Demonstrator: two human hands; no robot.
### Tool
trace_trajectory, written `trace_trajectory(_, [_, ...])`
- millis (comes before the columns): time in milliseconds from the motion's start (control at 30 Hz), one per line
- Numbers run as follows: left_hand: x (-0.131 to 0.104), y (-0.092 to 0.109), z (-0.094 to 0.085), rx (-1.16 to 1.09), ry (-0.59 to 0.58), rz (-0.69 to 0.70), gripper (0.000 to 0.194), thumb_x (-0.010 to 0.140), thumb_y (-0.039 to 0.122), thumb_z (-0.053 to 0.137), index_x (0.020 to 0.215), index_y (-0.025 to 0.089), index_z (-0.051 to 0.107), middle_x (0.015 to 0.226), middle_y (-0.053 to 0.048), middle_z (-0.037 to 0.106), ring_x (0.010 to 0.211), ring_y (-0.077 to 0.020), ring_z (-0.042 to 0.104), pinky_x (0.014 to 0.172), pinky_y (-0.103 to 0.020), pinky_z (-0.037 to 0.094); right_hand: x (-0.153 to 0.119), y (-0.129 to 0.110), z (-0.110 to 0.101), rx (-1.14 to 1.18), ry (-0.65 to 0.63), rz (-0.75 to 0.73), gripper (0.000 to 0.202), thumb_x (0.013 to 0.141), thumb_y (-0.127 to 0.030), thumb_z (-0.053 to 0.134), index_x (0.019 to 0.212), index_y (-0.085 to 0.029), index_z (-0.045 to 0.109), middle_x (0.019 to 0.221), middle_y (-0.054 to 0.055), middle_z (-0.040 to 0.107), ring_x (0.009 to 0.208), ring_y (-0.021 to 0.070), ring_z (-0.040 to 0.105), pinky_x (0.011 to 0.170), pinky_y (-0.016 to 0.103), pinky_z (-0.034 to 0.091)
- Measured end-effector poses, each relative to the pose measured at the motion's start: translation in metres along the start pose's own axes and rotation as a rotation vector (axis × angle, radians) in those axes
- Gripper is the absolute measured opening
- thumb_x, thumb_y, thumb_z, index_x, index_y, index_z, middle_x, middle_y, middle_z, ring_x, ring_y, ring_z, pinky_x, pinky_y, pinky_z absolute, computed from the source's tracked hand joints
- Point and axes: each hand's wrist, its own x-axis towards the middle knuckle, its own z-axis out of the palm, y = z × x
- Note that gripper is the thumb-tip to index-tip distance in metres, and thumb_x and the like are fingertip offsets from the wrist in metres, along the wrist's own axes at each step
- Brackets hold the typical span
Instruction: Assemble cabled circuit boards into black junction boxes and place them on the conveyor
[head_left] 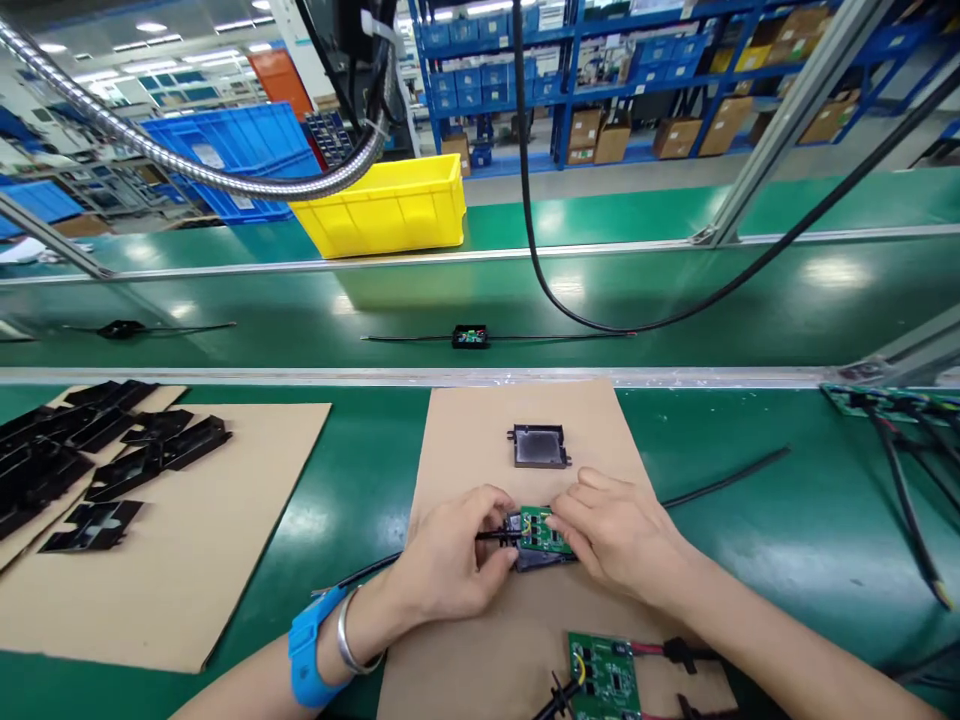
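Note:
A small green circuit board (541, 530) with black cables lies in or over a black plastic case (536, 560) on the cardboard sheet (457, 440). My left hand (454, 555), below a blue wristband and a silver bangle, has its fingers closed around the case's left end, where the black cable (367, 572) enters. At the board's right side, my right hand (619, 530) pinches the edge with thumb and fingers, hiding that end. Beyond them rests an open black case (538, 446). A larger green board (606, 672) with cables lies nearer, at the bottom.
Several black cases (157, 445) lie on cardboard (247, 480) at the left. Wired boards (885, 402) sit at the right edge. Behind the metal rail (360, 376) is a cased board (470, 337) with leads. A yellow bin (390, 210) stands farther back; a black cable (529, 200) hangs down.

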Motion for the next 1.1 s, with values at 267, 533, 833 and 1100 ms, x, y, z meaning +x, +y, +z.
trace_trajectory(267, [0.0, 0.007, -0.003, 0.159, -0.127, 0.009, 0.053, 0.077, 0.033, 0.07, 0.126, 0.026, 0.052, 0.112, -0.006, 0.056, 0.094, -0.0251, 0.061, 0.081, -0.041, 0.053, 0.0, 0.002, -0.002, 0.056, -0.189, -0.023, 0.021, 0.097, -0.022, 0.042, 0.093, -0.023, 0.063, 0.084, 0.002, 0.051, 0.06, 0.0126, 0.042, 0.052, 0.028, 0.022])
trace_trajectory(533, [0.005, 0.001, 0.003, 0.168, -0.157, 0.029, 0.051, 0.074, 0.028, 0.069, 0.123, 0.02, 0.055, 0.109, -0.007, 0.058, 0.086, -0.0237, 0.064, 0.077, -0.04, 0.056, 0.002, 0.001, -0.008, 0.119, -0.258, -0.009, 0.02, 0.097, -0.019, 0.043, 0.085, -0.022, 0.06, 0.078, -0.001, 0.048, 0.062, 0.0123, 0.043, 0.053, 0.028, 0.021])
trace_trajectory(833, [0.005, 0.002, 0.002, 0.106, -0.181, 0.037, 0.05, 0.073, 0.021, 0.07, 0.121, 0.018, 0.056, 0.109, -0.007, 0.058, 0.092, -0.0232, 0.062, 0.083, -0.037, 0.056, -0.004, -0.013, 0.004, 0.035, -0.229, -0.062, 0.021, 0.091, -0.01, 0.045, 0.098, -0.024, 0.058, 0.085, 0.001, 0.054, 0.069, 0.0169, 0.048, 0.057, 0.031, 0.026])
trace_trajectory(1100, [0.003, 0.001, 0.003, 0.111, -0.188, 0.046, 0.045, 0.075, 0.021, 0.068, 0.118, 0.021, 0.057, 0.109, -0.006, 0.059, 0.093, -0.0232, 0.062, 0.083, -0.036, 0.055, 0.006, -0.012, 0.005, 0.002, -0.211, 0.015, 0.017, 0.084, -0.032, 0.069, 0.077, -0.024, 0.056, 0.082, 0.002, 0.049, 0.079, 0.0224, 0.048, 0.066, 0.034, 0.03])
